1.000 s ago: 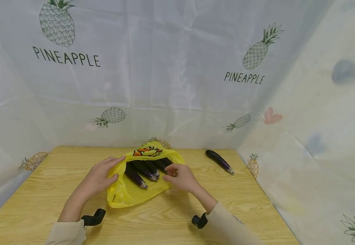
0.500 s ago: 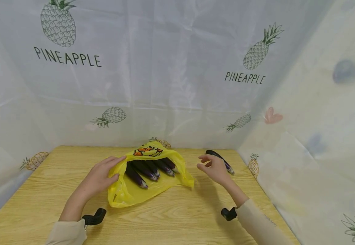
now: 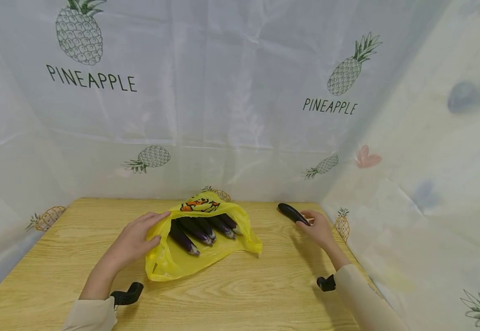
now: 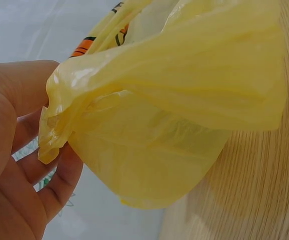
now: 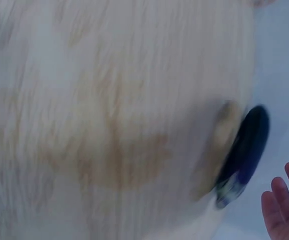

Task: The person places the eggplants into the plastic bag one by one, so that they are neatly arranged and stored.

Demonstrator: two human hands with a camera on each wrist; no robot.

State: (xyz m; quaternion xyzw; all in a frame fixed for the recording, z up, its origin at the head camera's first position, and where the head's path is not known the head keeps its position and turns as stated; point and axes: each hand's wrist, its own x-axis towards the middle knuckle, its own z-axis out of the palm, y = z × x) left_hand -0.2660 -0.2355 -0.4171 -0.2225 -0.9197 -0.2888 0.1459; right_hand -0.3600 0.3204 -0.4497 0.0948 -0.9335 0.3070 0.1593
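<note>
- A person sits at a wooden table (image 3: 240, 294) inside a booth of white, pineapple-printed sheeting (image 3: 231, 92).
- A yellow plastic bag (image 3: 174, 264) lies on its side at the middle of the table, its mouth facing the person.
- Four dark purple aubergines (image 3: 200, 228) already lie side by side inside the bag, tips toward the opening.
- The left hand (image 3: 134, 239) pinches the bag's rim at its left edge and holds the mouth lifted; the left wrist view shows thumb and fingers (image 4: 59, 180) bunched on the yellow film.
- One aubergine (image 3: 291, 213) lies loose on the table, well apart from the bag, near the far right corner.
- The right hand (image 3: 318, 228) is at the near end of that aubergine, touching or just beside it; the head view cannot settle which.
- In the blurred right wrist view its fingers (image 5: 284, 205) look spread and just beside the aubergine (image 5: 244, 155), so the hand appears not yet closed on it.
- Judged from this, most of the bagging is done: four are in, and one is left to be picked up and put in.
</note>
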